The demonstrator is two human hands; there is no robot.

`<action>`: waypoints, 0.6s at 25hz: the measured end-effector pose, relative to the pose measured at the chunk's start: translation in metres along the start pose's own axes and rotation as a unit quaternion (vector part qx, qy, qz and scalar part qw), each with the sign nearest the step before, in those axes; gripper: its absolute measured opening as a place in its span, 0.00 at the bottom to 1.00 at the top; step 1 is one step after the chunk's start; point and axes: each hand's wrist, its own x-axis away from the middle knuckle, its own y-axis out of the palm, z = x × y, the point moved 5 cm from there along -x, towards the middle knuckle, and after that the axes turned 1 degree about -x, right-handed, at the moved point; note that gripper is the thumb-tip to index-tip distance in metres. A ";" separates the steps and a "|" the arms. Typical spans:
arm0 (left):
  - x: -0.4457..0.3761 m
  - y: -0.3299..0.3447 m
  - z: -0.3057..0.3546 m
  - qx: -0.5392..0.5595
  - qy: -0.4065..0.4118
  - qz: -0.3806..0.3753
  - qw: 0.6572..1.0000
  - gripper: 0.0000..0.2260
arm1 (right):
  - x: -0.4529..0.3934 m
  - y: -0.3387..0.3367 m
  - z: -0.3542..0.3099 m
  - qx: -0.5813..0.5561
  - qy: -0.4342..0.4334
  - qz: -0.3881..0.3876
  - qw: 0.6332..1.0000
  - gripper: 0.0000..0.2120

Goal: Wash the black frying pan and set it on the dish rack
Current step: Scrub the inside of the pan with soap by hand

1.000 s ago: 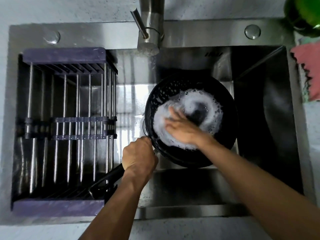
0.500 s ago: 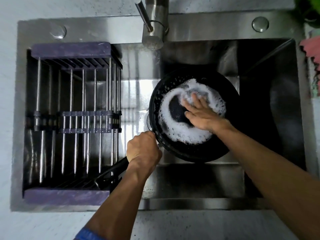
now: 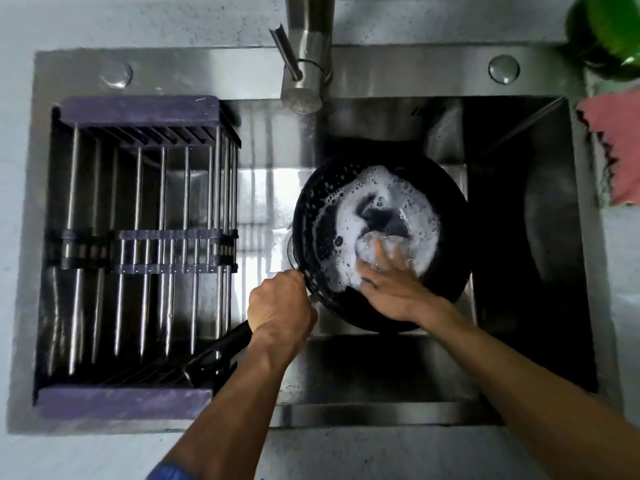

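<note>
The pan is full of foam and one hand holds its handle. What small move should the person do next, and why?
Probably keep scrubbing, moving the right hand toward the far rim. The left hand grips the handle, steadying the black frying pan over the sink. Foam covers the middle and the left wall, but the far and right wall look bare. No water is visibly running from the faucet, so rinsing comes later.

Frying pan [image 3: 446, 209] in sink [image 3: 519, 237], right of dish rack [image 3: 138, 237]; faucet [image 3: 304, 64] behind; cloth [image 3: 616, 143] at far right.
</note>
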 end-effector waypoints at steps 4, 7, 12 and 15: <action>-0.003 0.003 -0.002 -0.005 -0.001 -0.002 1.000 0.12 | -0.050 -0.042 -0.046 -0.065 -0.072 0.044 0.994 0.26; -0.002 0.001 0.000 0.004 -0.003 -0.012 1.000 0.13 | -0.042 -0.066 0.019 0.018 0.026 0.052 0.998 0.27; -0.002 0.000 -0.002 0.007 -0.001 -0.005 1.000 0.11 | -0.011 0.007 -0.031 -0.055 -0.057 -0.038 0.996 0.26; -0.003 0.002 -0.003 0.012 -0.004 0.001 1.000 0.12 | -0.054 -0.057 -0.027 -0.045 -0.048 0.051 0.997 0.25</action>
